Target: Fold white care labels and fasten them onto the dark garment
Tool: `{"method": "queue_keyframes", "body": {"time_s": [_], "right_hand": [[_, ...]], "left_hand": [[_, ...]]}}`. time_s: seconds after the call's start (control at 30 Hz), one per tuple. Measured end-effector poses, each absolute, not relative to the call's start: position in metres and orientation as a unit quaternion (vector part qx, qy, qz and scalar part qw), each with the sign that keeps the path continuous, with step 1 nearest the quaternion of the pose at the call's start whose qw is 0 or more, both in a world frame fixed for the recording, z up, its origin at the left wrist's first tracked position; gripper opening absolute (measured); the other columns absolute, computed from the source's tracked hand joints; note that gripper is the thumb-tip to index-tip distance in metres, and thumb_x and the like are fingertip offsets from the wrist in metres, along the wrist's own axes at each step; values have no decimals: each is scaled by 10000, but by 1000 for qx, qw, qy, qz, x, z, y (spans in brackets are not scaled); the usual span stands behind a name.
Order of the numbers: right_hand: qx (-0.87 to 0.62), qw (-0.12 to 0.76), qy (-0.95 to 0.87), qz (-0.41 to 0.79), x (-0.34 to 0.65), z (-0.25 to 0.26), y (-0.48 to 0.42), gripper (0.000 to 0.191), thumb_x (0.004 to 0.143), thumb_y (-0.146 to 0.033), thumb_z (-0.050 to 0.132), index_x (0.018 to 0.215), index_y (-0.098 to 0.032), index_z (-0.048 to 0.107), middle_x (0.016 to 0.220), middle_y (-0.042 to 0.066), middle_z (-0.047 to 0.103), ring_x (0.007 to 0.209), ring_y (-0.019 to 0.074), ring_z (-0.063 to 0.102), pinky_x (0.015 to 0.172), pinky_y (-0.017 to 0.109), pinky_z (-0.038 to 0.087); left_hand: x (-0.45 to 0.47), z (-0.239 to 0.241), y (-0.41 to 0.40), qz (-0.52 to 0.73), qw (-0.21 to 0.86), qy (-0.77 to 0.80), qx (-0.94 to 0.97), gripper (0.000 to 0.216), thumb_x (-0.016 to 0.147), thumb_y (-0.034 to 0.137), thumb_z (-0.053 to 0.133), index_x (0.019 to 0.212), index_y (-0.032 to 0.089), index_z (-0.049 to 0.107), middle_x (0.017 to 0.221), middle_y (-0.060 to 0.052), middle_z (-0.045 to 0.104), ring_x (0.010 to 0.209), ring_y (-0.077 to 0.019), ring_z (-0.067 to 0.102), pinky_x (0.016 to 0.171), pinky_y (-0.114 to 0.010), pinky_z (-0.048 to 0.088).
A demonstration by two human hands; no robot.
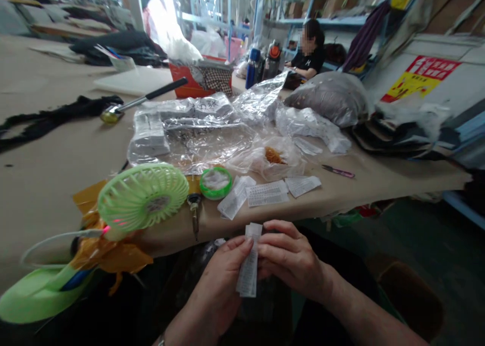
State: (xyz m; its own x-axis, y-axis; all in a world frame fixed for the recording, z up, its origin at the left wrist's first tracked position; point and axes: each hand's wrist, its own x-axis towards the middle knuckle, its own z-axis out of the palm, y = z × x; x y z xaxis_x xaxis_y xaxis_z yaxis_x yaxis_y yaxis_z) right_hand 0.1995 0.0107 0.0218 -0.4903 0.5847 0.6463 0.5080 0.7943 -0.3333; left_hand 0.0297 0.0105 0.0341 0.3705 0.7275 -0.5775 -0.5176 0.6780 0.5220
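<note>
Label strips (249, 262), a thin white stack, sit low centre of the frame below the desk (45, 184) edge, pinched between both hands: left hand (220, 285) fingers clamped on one side, right hand (291, 257) fingers closed on the other. Risk here: the green fan (142, 197) at lower left could blow loose slips away, or a slack pinch lets the stack fan out and drop to the floor
</note>
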Motion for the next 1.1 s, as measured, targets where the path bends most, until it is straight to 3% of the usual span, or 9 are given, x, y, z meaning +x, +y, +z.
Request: {"method": "queue_keyframes", "body": {"time_s": [0.1,0.17,0.3,0.53,0.83,0.93,1.1], "right_hand": [[-463,376,-801,-51,231,24,24,364,875,-182,544,1238,-170,519,1139,117,618,1179,264,491,985,473,447],[-547,332,-759,-119,252,20,33,458,872,-293,565,1289,-123,481,1219,173,564,1205,319,457,1000,540,406],[-575,234,-771,-141,278,9,41,385,885,-274,536,1239,-121,540,1244,164,583,1200,325,481,988,528,408],[-521,336,-777,-114,287,11,40,160,872,-185,554,993,-213,654,1014,71,701,1051,235,605,911,436,474],[-495,502,-709,-40,257,14,23,188,820,-103,602,947,-231,651,978,58,687,1023,230,625,900,449,499],[-408,483,-775,9,224,15,4,248,797,-78,607,985,-238,635,1010,58,685,1086,252,599,935,491,480],[-316,391,-863,39,179,6,-15,146,865,-129,530,927,-184,650,965,76,706,1083,224,601,946,453,474]], "left_hand": [[30,35,10,346,804,461,144,191,737,233,716,849,93,650,725,-106,721,609,-169,666,607,-285,547],[32,34,9,340,797,476,151,178,749,236,705,839,95,644,723,-111,726,622,-178,677,613,-289,556],[35,32,7,337,798,475,154,181,757,246,697,848,97,646,705,-97,726,614,-175,679,602,-284,561],[35,31,6,337,793,483,155,166,772,233,680,858,98,638,699,-95,725,610,-174,681,597,-278,560],[36,32,4,349,792,481,143,142,801,233,642,836,96,642,725,-104,718,581,-158,662,579,-268,544],[37,33,2,357,801,464,127,138,807,219,624,822,85,655,702,-99,707,549,-146,639,560,-262,529],[34,28,-1,442,793,410,89,100,709,165,705,738,75,676,652,-57,674,541,-95,591,500,-171,438]]}}
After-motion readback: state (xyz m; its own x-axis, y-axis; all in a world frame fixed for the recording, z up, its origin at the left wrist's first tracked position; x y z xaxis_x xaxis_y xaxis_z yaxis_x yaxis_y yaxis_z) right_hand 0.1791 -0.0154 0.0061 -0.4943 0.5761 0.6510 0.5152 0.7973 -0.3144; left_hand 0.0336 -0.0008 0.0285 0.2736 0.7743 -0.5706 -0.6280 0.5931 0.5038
